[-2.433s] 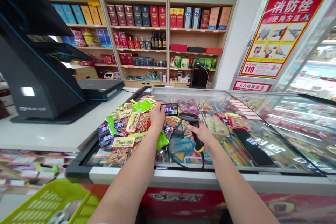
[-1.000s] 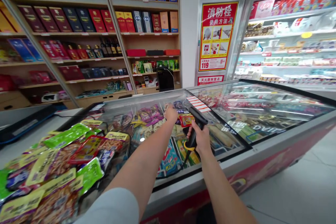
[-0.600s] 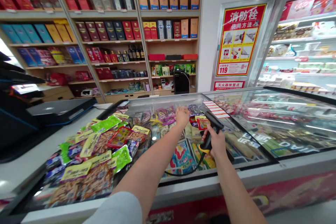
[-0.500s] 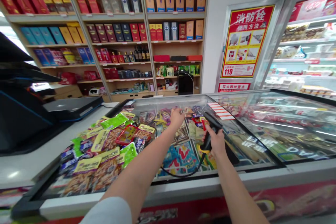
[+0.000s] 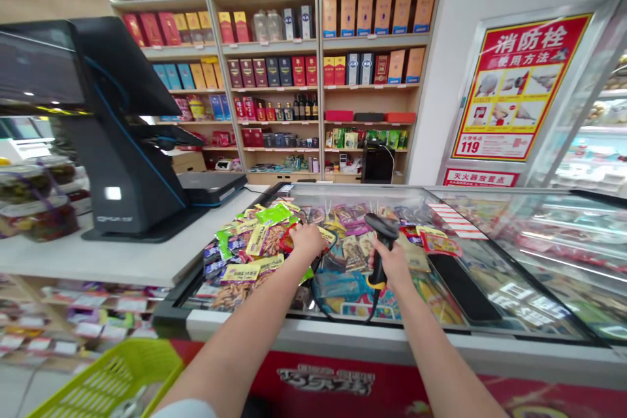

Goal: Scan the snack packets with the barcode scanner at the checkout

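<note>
My left hand (image 5: 307, 241) is over the near right side of a heap of snack packets (image 5: 249, 255), its fingers closed on a red-edged packet (image 5: 290, 238). The heap lies on the glass lid of a chest freezer (image 5: 372, 333). My right hand (image 5: 392, 264) grips a black handheld barcode scanner (image 5: 382, 232) with a yellow band and a dark cord, its head tilted up and away from me. A red and yellow packet (image 5: 437, 243) sits on the glass to the right of the scanner.
A white counter (image 5: 117, 255) at left holds a black checkout terminal (image 5: 122, 144) and lidded food tubs (image 5: 34, 199). A yellow-green basket (image 5: 112, 375) sits at lower left. Wooden shelves of boxed liquor (image 5: 274, 78) stand behind the freezer; a chilled display case (image 5: 592, 144) stands at right.
My view has swung left from the freezer's middle to the counter. My left hand has moved from the packets under the glass to the heap, and the scanner has tilted more upright.
</note>
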### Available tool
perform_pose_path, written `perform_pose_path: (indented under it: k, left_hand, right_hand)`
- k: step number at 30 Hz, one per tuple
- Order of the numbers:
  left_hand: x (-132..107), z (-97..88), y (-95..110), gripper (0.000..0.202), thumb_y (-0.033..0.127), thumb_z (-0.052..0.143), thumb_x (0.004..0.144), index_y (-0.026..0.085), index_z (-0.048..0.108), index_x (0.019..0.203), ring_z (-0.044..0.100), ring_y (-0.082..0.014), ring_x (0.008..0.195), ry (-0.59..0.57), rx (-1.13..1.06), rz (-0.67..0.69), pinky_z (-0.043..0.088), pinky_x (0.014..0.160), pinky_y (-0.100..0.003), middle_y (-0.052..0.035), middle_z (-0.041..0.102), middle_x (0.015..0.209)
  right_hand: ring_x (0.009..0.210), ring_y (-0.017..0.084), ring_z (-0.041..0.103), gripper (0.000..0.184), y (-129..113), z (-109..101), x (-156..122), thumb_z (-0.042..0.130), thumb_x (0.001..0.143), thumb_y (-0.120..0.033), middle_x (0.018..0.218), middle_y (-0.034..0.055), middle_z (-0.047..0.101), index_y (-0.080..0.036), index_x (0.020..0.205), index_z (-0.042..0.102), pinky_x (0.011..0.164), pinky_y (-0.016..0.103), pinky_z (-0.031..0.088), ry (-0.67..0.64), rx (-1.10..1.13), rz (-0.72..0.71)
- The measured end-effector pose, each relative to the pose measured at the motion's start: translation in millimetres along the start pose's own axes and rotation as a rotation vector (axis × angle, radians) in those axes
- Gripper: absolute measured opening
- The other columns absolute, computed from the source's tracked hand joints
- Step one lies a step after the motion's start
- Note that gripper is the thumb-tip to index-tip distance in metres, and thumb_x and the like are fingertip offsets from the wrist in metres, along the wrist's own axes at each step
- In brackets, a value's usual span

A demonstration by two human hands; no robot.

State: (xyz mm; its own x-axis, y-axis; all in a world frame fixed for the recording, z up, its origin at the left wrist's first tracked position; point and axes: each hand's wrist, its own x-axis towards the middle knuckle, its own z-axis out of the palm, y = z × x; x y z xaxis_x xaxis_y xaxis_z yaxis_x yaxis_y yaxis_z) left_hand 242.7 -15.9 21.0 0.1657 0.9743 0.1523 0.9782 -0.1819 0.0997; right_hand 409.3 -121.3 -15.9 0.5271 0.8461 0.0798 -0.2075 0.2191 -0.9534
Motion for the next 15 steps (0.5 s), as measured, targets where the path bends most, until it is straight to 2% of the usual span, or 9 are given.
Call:
perform_pose_path:
  k: [6, 8, 11, 15]
  left_hand:
    - [7.1, -1.1, 6.0, 0.062, 0.036, 0.08, 0.068, 0.018, 0.062, 0.124, 0.055, -0.0338, 0.125, -0.018, -0.066, -0.01, 0.042, 0.1, -0.043, -0.0215, 0.06, 0.132]
    - [11.1, -2.7, 3.5, 0.059, 0.031, 0.08, 0.068, 0.018, 0.062, 0.123, 0.057, -0.0326, 0.123, -0.07, -0.091, -0.026, 0.043, 0.1, -0.041, -0.0207, 0.062, 0.13]
    - [16.5, -5.0, -2.8, 0.054, 0.033, 0.078, 0.071, 0.02, 0.064, 0.121, 0.059, -0.0324, 0.122, -0.138, -0.11, -0.058, 0.044, 0.099, -0.042, -0.02, 0.062, 0.132]
    - [21.0, -7.7, -6.4, 0.061, 0.038, 0.082, 0.066, 0.02, 0.065, 0.122, 0.06, -0.0348, 0.122, -0.143, -0.08, -0.066, 0.043, 0.1, -0.044, -0.0213, 0.063, 0.13]
  right_hand:
    - [0.039, 0.018, 0.053, 0.037, -2.0, -2.8, -5.6, 0.081, 0.062, -0.047, 0.049, -0.0032, 0.057, -0.024, 0.072, 0.054, 0.038, 0.031, 0.045, 0.008, -0.004, 0.004]
    - [0.038, 0.017, 0.053, 0.036, -2.4, -5.9, -4.8, 0.08, 0.064, -0.049, 0.05, -0.0031, 0.057, -0.024, 0.071, 0.055, 0.039, 0.03, 0.045, 0.017, -0.01, 0.005]
    - [0.039, 0.016, 0.053, 0.036, -2.5, -9.3, -2.4, 0.079, 0.064, -0.051, 0.051, -0.0037, 0.058, -0.023, 0.073, 0.057, 0.04, 0.03, 0.045, 0.014, -0.026, 0.005]
    - [0.04, 0.017, 0.053, 0.038, -0.5, -9.8, 2.7, 0.08, 0.063, -0.051, 0.05, -0.0036, 0.058, -0.023, 0.072, 0.057, 0.041, 0.03, 0.045, 0.002, -0.066, 0.013]
